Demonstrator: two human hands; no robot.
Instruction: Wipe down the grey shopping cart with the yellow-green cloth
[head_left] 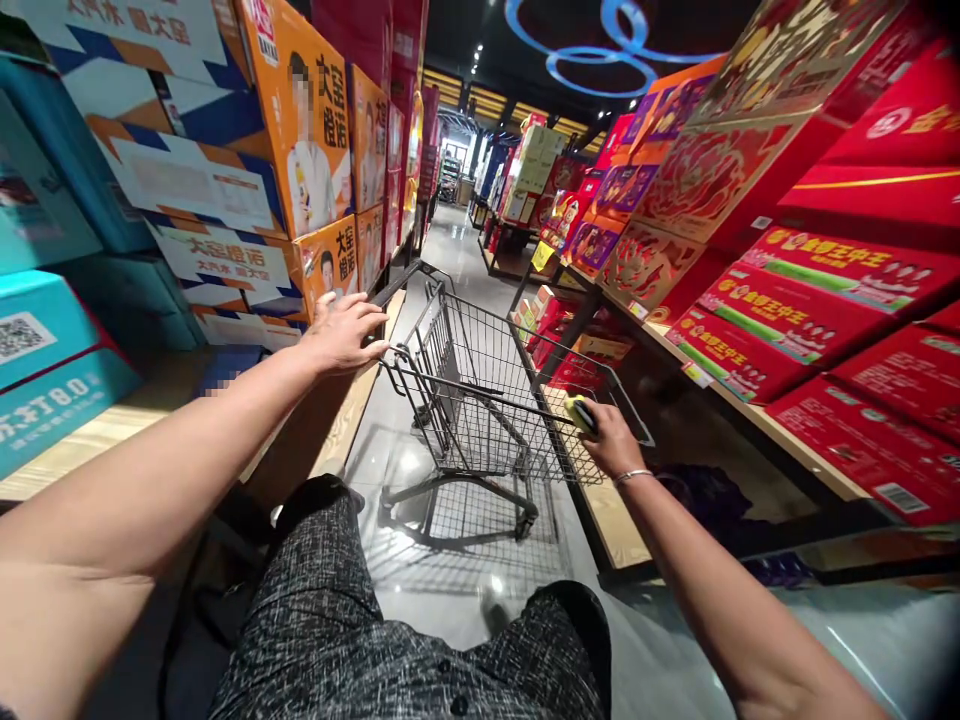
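A black wire shopping cart (pixel 491 340) stands sideways in front of me, its basket reaching to the right. My left hand (pixel 349 332) lies over the cart's handle at the left end, fingers curled onto the bar; the undersides of the fingers are hidden. By the cart's right end, my right hand (pixel 611 440) is closed round a small yellow-green and black object (pixel 580 413). Its kind cannot be made out. That hand is at the basket's side, and I cannot tell if it touches the wire. The basket shows no goods.
Orange drink cartons (pixel 300 130) and turquoise boxes (pixel 56 370) are stacked on the left. Red boxes (pixel 817 300) and gold-patterned cartons (pixel 720 180) fill the right shelf, whose wooden lower ledge (pixel 619 525) runs beside the cart. A shiny floor aisle (pixel 457 225) leads away ahead.
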